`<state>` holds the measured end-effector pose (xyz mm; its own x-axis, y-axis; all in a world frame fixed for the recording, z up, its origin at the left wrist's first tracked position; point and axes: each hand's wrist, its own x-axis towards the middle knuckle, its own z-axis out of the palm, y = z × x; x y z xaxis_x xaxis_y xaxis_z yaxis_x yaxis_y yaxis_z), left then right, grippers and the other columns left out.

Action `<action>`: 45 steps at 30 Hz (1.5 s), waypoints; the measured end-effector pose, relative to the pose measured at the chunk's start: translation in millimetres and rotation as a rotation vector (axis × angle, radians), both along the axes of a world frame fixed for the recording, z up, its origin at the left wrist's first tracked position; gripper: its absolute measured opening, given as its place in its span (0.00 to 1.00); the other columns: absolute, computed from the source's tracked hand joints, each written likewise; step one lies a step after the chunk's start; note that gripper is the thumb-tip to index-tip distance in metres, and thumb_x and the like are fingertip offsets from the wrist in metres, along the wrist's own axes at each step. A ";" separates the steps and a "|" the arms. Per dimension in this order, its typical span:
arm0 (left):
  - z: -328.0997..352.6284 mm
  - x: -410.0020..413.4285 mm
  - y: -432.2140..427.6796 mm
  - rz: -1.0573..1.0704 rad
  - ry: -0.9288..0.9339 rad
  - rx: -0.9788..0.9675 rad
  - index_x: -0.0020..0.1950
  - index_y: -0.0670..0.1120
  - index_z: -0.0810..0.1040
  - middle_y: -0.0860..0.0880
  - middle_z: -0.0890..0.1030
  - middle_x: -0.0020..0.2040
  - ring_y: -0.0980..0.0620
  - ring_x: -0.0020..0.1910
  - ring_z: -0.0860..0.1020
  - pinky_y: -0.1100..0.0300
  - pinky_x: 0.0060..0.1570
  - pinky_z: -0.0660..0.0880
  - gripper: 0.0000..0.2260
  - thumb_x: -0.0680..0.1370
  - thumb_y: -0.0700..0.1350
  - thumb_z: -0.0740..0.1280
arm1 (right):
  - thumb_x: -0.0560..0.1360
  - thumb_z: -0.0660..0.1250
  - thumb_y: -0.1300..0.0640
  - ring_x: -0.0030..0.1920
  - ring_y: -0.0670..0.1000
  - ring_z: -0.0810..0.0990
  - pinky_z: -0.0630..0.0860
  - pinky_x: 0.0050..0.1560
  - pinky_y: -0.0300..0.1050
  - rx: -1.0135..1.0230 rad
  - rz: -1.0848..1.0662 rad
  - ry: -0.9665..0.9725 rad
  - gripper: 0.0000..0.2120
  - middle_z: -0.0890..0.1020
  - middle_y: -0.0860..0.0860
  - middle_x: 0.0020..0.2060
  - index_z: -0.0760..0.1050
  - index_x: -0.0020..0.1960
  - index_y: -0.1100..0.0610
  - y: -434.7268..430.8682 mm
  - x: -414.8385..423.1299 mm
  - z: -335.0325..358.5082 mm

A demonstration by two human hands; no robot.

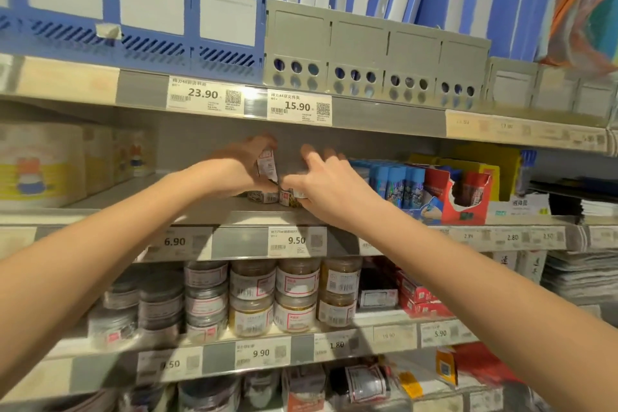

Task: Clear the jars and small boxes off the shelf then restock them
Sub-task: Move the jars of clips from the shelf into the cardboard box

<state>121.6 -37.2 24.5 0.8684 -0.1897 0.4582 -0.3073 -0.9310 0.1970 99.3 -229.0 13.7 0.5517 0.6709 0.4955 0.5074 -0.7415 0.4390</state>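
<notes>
Both of my hands reach onto the middle shelf (214, 211). My left hand (239, 160) grips a small clear box (266, 165) with a red-and-white label, tilted on end above the shelf. Under it lie a few more small boxes (267, 196) holding metal clips. My right hand (322, 182) rests on these with its fingers curled over one small box (294, 192). One shelf lower, clear jars (252, 298) with white labels stand stacked in two layers.
Cartoon-printed cartons (40, 164) fill the middle shelf's left end; blue glue sticks (398, 181) in a torn red display box (468, 197) stand to the right. Blue and grey file racks (368, 50) sit above. Price tags line the shelf edges.
</notes>
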 end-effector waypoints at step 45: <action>-267.1 -702.7 164.4 1.617 0.664 -0.357 0.66 0.57 0.64 0.48 0.66 0.57 0.47 0.49 0.74 0.58 0.44 0.70 0.25 0.73 0.47 0.70 | 0.72 0.68 0.50 0.48 0.56 0.70 0.74 0.44 0.49 -0.513 1.661 0.935 0.12 0.66 0.55 0.55 0.69 0.53 0.45 385.9 -481.1 -289.6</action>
